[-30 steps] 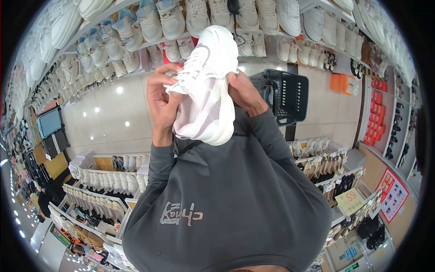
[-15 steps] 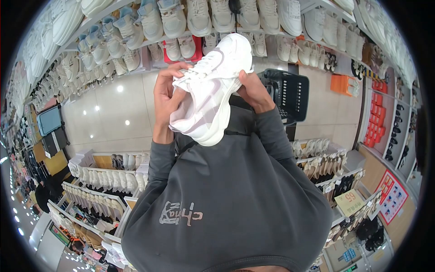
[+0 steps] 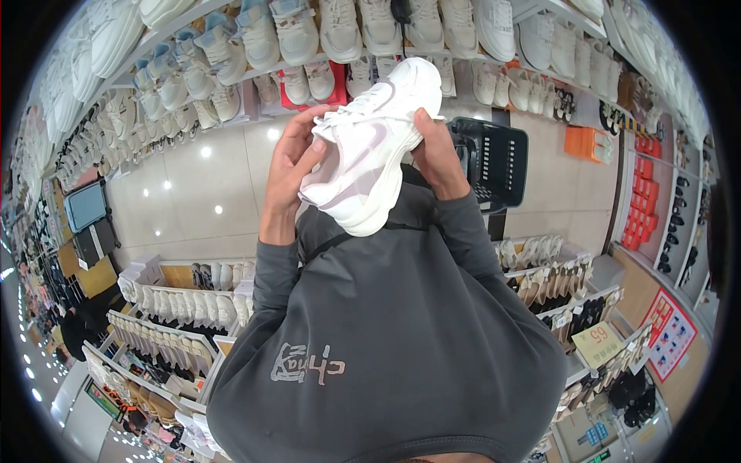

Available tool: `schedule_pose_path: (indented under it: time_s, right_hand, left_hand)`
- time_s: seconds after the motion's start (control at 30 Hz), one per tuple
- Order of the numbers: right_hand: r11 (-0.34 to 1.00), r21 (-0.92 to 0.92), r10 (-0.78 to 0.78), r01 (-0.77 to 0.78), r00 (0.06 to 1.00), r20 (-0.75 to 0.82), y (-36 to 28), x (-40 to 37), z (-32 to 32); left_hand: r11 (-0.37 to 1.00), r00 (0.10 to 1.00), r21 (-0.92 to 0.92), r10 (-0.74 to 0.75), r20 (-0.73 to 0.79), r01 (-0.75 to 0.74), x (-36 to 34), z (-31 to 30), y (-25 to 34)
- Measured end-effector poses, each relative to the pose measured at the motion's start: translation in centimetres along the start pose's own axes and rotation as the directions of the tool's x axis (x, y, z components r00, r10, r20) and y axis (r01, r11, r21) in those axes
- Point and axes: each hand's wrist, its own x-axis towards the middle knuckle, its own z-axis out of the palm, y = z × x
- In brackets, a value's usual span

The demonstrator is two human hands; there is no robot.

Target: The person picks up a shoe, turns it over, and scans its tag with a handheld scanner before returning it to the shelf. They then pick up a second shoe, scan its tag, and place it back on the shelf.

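A white sneaker (image 3: 370, 147) with pale mauve panels is held up between both hands, its toe toward the shelf and its heel toward the body. My left hand (image 3: 296, 162) grips the collar and tongue area, with the thumb at the shoe opening and the fingers behind the laces. On the other side, my right hand (image 3: 440, 154) is closed on the sole near the toe, thumb on top; its other fingers are mostly hidden beneath the shoe.
Shelves of white shoes (image 3: 340, 38) run across the top. A black basket (image 3: 502, 166) stands on the floor right of the hands. Lower racks (image 3: 185, 309) flank the body. An orange box (image 3: 588, 144) and a blue case (image 3: 85, 207) lie farther out.
The sneaker has turned slightly onto its side and shifted a little right and up, showing more side panel and less of its opening. Both hands still hold it; the left thumb has moved up.
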Motion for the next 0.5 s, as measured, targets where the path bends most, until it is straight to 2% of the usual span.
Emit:
schedule_pose_path:
  time_s: [0.2, 0.37, 0.5]
  right_hand:
    - [0.997, 0.033, -0.065, 0.067, 0.995, -0.077, -0.5, 0.6, 0.2]
    - [0.991, 0.011, -0.128, 0.131, 0.98, -0.151, -0.8, 0.7, 0.2]
    - [0.987, 0.027, -0.151, 0.157, 0.978, -0.141, -0.8, 1.1, -0.4]
  left_hand:
    - [0.989, 0.993, 0.143, 0.056, -0.108, -0.04, -0.1, 0.2, 0.0]
    - [0.998, 0.992, 0.017, -0.059, -0.109, 0.062, -1.1, 0.7, 0.3]
    - [0.993, 0.994, -0.073, -0.098, -0.052, 0.094, -1.5, 1.6, 0.1]
